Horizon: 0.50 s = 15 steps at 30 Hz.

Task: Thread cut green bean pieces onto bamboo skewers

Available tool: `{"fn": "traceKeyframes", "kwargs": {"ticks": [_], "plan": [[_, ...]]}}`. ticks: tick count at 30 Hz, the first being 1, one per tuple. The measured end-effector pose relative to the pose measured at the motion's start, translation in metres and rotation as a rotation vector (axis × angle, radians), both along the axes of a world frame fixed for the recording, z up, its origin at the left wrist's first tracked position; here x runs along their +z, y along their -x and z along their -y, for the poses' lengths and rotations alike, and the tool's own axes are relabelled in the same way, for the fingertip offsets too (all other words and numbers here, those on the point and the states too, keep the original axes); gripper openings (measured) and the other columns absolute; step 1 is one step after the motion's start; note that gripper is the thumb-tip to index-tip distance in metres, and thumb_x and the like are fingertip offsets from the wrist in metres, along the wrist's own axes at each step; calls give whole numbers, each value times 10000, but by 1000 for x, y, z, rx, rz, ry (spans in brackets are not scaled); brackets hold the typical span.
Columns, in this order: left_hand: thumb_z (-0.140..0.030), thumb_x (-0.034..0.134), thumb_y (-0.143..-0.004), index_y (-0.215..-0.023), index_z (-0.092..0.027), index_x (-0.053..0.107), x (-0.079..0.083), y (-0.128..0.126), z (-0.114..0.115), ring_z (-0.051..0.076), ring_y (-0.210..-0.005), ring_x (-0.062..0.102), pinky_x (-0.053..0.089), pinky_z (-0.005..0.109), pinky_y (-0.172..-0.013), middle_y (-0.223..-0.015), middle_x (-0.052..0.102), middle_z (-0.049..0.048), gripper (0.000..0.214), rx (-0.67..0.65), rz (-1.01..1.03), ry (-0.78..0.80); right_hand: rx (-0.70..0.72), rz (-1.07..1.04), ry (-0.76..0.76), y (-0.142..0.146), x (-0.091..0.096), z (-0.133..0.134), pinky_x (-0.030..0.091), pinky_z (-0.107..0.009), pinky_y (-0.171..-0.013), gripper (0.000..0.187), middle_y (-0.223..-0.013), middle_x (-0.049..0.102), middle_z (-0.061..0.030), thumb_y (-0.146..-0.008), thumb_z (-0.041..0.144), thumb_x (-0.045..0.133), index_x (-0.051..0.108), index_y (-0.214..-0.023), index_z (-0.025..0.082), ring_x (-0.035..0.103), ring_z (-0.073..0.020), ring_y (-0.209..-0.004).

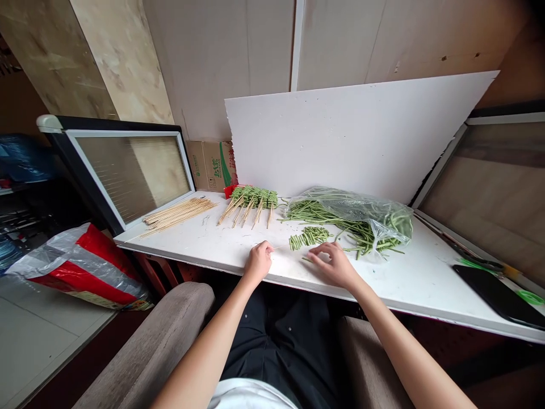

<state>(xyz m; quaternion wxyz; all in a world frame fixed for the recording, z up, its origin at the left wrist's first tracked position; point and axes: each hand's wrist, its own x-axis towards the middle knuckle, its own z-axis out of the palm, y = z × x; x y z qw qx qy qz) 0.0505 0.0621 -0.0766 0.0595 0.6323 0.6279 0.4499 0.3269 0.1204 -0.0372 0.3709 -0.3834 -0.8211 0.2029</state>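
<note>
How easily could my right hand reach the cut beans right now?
Probably yes, easily. The right hand rests just short of the cut beans, with only bare table between them; the bag lies off to one side.

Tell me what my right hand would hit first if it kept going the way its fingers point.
Probably the short cut green bean piece lying just ahead of the right hand, though depth is unclear.

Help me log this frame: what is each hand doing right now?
Left hand: closed, pinching a skewer.
Right hand: open, fingertips at a bean piece.
</note>
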Motion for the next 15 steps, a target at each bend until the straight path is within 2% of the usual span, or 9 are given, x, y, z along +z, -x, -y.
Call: {"fn": "traceKeyframes", "kwargs": {"ticks": [3, 6, 9, 12, 15], "plan": [[21, 505, -858, -900, -193, 662, 1, 0, 0, 203, -854, 692, 501, 274, -727, -913, 747, 68, 269, -5, 3, -5, 65, 154, -81, 5, -4, 3, 449, -426, -880, 246, -862, 744, -95, -913, 448, 692, 808, -876, 234, 600, -309, -919], [18, 499, -858, -893, -196, 658, 1, 0, 0, 203, -848, 693, 499, 277, -732, -899, 743, 64, 268, -16, 11, -11, 31, 182, -114, 9, -10, 3, 461, -424, -861, 216, -850, 728, -100, -941, 360, 638, 775, -853, 218, 591, -305, -905], [9, 494, -863, -884, -200, 655, 1, 0, 0, 203, -843, 691, 497, 279, -738, -886, 741, 60, 265, -18, 18, -14, -26, 205, -147, 7, -12, 1, 470, -422, -830, 213, -875, 719, -113, -951, 367, 630, 766, -877, 221, 589, -318, -924], [5, 489, -865, -888, -203, 653, 0, 0, 0, 205, -858, 695, 496, 280, -743, -897, 742, 60, 267, -16, 17, -12, -23, 216, -173, 3, -12, 0, 472, -421, -808, 224, -862, 715, -115, -958, 389, 631, 760, -866, 230, 588, -324, -928], [7, 490, -860, -895, -203, 655, -2, 0, 0, 207, -870, 701, 494, 280, -744, -906, 746, 65, 269, -17, 10, -20, -25, 131, -165, 1, -13, -2, 475, -427, -817, 255, -879, 730, -111, -981, 412, 595, 742, -870, 235, 597, -316, -925]]}}
